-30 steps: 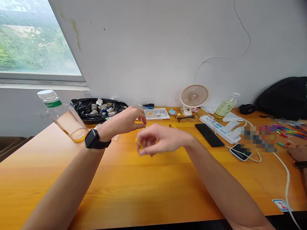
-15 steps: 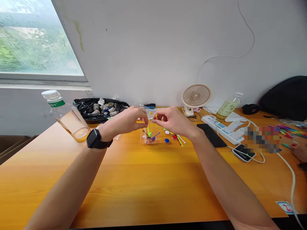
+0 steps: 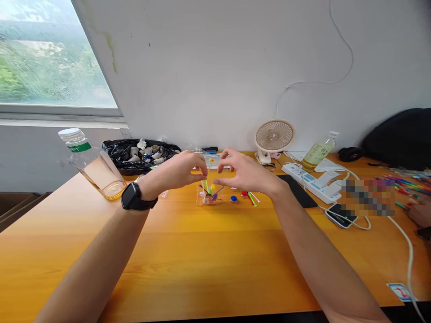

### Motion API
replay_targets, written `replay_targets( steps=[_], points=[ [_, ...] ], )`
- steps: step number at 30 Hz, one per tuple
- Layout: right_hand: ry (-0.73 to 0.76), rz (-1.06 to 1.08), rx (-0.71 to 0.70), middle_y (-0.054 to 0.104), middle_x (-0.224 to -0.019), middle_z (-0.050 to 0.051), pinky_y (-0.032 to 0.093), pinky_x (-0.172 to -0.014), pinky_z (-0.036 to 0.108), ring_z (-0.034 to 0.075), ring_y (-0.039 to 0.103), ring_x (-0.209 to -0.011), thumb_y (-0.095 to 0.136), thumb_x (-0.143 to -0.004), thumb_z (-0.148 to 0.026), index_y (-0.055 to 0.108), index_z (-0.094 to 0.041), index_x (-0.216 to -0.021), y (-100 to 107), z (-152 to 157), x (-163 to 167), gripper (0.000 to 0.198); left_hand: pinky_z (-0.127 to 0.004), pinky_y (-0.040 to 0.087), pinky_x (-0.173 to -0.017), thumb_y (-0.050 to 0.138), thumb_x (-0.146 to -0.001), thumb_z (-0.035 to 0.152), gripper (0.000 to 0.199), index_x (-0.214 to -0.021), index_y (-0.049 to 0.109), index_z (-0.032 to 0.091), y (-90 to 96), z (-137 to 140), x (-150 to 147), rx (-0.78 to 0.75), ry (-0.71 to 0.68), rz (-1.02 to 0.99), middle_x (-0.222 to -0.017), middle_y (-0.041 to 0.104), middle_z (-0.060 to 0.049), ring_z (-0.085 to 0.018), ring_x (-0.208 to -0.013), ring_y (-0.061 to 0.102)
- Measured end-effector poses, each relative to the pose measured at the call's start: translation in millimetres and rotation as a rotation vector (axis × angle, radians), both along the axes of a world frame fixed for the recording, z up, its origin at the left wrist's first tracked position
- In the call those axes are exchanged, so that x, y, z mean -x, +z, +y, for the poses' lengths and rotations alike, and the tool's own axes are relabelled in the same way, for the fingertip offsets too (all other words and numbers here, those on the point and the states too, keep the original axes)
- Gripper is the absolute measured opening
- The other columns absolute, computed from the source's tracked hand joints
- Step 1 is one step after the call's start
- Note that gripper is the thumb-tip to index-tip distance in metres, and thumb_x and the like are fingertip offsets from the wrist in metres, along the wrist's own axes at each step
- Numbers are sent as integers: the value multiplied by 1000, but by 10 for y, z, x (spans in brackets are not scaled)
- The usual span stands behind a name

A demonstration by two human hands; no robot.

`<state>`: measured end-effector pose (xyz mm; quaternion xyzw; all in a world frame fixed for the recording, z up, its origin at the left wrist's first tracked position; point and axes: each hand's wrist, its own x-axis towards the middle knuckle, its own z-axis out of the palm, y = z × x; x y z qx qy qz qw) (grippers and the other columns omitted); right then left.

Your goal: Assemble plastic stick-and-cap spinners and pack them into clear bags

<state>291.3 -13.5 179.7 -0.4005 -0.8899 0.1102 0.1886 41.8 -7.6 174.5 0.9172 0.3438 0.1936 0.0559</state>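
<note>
My left hand (image 3: 190, 168), with a black watch on the wrist, is closed in a pinch at the top edge of a clear plastic bag (image 3: 202, 197). Small coloured plastic pieces lie in the bag, among them a green stick (image 3: 207, 186), a blue stick (image 3: 219, 190) and a yellow piece (image 3: 213, 187) near the mouth. Just to the right of the bag's mouth is my right hand (image 3: 239, 170), thumb and fingers apart, holding nothing. Below it on the table are a blue disc (image 3: 233, 198), a red piece (image 3: 244, 194) and a green stick (image 3: 252, 199).
A tilted bottle (image 3: 101, 168) stands at left beside a black plastic bag (image 3: 114, 152) of grey parts. Behind the right hand is a small fan (image 3: 274, 137). Rightward are a black phone-like slab (image 3: 298, 190), a power strip (image 3: 311, 183), another bottle (image 3: 318, 152) and a person's hand (image 3: 420, 214).
My right hand's fingers have opened from a pinch on a small yellow piece. The yellow piece is now lower, at the bag. My left hand has stayed in place.
</note>
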Motion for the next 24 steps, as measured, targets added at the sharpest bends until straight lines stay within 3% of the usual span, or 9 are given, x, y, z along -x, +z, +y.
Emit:
replay_targets(
  steps=[3,6,11,18,21,24],
  points=[
    [28,-21,66,66,-102,5,38,-70,28,14,57,-77,73,-91,-29,73,-18,-84,-9,67,-46,13,-28,46,-74,68,-91,24,14,-88,81,23,44,-23,29,-15,28,-4,-94,77,-3,-18,-82,67],
    [16,91,-1,67,-89,3,38,-69,27,14,57,-77,66,-94,-22,72,-17,-85,12,83,-39,12,-28,45,-73,68,-92,28,15,-90,82,23,145,-86,78,-67,103,-61,-94,77,-4,-18,-82,67],
    [79,156,-60,68,-87,3,39,-69,27,15,58,-77,65,-92,-20,70,-17,-83,45,1,46,11,-29,46,-74,71,-90,34,15,-85,82,24,273,-167,159,-98,214,-48,-89,77,-3,-18,-77,67],
    [102,280,-105,71,-93,5,46,-77,30,18,63,-85,63,-93,-20,70,-18,-85,114,-78,67,10,-31,49,-72,70,-92,39,19,-89,82,25,373,-272,214,-81,166,-144,-92,77,-4,-18,-77,66],
    [90,316,-109,73,-95,6,47,-79,31,19,64,-87,63,-94,-22,71,-18,-87,138,-79,46,11,-31,52,-78,73,-92,42,29,-115,78,26,431,-363,192,-166,164,-267,-110,75,-6,-19,-88,68],
    [91,335,-72,73,-90,5,48,-75,30,18,63,-81,64,-93,-24,71,-18,-84,142,-73,30,12,-33,54,-86,76,-91,44,64,-150,55,29,455,-377,203,-228,194,-467,-132,68,-8,-20,-99,68]
  ],
)
